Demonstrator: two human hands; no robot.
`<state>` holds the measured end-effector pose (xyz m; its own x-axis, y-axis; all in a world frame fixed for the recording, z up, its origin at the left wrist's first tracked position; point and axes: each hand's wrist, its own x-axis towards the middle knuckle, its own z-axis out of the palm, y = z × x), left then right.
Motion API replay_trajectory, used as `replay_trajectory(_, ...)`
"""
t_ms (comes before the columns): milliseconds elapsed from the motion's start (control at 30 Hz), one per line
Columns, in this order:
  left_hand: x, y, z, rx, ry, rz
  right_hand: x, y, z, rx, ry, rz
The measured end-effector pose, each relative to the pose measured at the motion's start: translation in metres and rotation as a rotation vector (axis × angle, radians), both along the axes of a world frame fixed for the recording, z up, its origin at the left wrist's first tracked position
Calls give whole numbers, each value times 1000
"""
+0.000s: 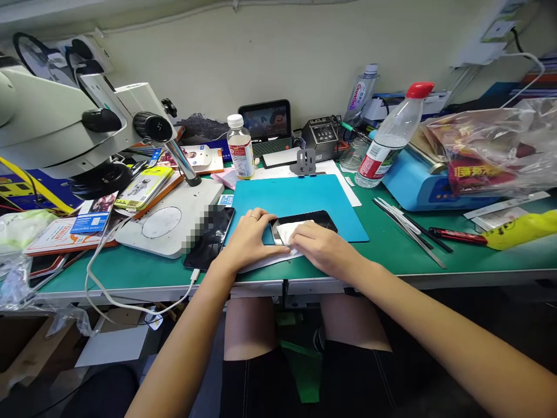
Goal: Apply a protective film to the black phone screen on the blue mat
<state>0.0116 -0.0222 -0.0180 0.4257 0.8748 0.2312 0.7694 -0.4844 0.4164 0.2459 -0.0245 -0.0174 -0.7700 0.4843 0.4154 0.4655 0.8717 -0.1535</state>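
Observation:
A black smartphone (322, 219) lies on the blue mat (291, 194), near the table's front edge. My left hand (249, 237) holds its left end, thumb along the near side and fingers at the far corner. Bunched in my right hand (322, 247) is a white wipe (286, 231), pressed onto the phone's screen. My right fingers hide part of the wipe and of the phone. White paper (272, 259) shows under my hands at the mat's near edge. Left of my left hand lies another dark phone (213, 238) with a white charging cable (194, 277) at its lower end.
A microscope (61, 128) stands at the left on a white base (167, 226). Behind the mat are a small bottle (241, 148), a screen (267, 119) and a black control box (321, 138). At the right are a red-capped bottle (394, 139), tweezers (409, 232) and a red pen (456, 236).

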Motion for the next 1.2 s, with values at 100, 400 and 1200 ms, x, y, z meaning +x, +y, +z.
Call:
replay_trajectory(100, 0, 0, 0, -17, -3, 11, 16, 4, 3, -2, -39, 19)
replay_trajectory(400, 0, 0, 1, -4, -9, 14, 21, 8, 5, 19, -1, 26)
replay_trajectory(1200, 2, -1, -1, -16, -29, 29, -10, -10, 12, -83, -89, -285)
